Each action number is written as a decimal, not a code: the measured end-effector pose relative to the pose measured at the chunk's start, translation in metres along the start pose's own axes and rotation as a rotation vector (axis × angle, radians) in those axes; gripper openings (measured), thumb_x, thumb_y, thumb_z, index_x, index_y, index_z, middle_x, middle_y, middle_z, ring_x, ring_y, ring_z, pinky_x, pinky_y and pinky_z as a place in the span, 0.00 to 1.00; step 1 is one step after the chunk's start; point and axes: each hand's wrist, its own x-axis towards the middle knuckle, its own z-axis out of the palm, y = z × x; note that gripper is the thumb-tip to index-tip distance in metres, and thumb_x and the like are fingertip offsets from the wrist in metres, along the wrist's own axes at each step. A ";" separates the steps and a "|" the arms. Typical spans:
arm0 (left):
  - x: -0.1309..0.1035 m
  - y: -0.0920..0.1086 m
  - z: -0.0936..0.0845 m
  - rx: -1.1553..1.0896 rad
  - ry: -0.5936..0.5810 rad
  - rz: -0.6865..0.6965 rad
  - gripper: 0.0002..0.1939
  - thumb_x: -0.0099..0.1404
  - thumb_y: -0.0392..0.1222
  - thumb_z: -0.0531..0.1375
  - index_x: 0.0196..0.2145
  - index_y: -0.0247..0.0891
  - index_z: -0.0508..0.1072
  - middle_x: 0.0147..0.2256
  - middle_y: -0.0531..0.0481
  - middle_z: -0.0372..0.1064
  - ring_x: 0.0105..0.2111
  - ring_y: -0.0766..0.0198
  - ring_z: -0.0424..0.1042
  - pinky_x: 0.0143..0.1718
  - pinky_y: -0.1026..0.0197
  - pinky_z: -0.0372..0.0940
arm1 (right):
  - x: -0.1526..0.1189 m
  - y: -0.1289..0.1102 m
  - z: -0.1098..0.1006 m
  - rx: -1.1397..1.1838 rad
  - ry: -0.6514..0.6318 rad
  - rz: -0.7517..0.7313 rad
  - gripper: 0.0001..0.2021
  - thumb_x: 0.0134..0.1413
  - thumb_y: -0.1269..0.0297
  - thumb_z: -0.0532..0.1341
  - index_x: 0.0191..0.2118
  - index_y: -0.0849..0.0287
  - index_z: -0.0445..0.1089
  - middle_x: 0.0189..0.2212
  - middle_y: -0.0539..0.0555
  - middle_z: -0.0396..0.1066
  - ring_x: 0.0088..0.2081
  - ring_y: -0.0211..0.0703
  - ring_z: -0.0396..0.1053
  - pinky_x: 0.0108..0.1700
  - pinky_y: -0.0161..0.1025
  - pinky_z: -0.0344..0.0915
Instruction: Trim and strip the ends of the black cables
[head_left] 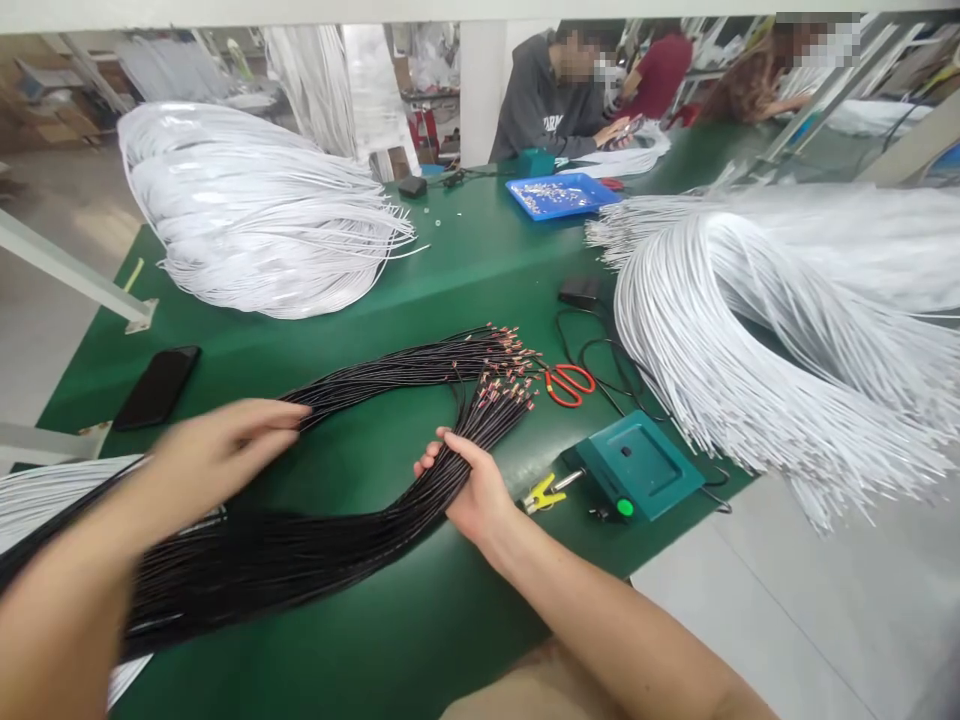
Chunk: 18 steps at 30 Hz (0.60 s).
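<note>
My right hand (480, 490) is wrapped around a thick bundle of black cables (337, 555), just below its stripped ends. Short reddish and pale tips (506, 390) fan out beyond the fist. My left hand (225, 450), slightly blurred, closes its thumb and fingers around a second bundle of black cables (405, 370) lying farther back. That bundle's tips rest beside the first one's. Behind my left hand and forearm, part of the cables is hidden. Red-handled cutters (570, 384) lie right of the tips.
A teal box-shaped device (641, 465) with a yellow clip (544, 493) stands at right. Large white cable bundles (262, 210) (697, 330) lie on both sides. A phone (157, 387) is at left, a blue tray (561, 196) farther back. Across the table a person (544, 95) works.
</note>
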 end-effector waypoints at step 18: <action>0.189 0.039 0.102 0.019 -0.085 0.152 0.28 0.63 0.48 0.52 0.58 0.33 0.64 0.59 0.39 0.62 0.58 0.51 0.63 0.60 0.49 0.56 | 0.004 -0.016 0.004 -0.331 0.050 -0.071 0.17 0.37 0.62 0.71 0.36 0.62 0.72 0.32 0.53 0.75 0.38 0.43 0.71 0.48 0.44 0.65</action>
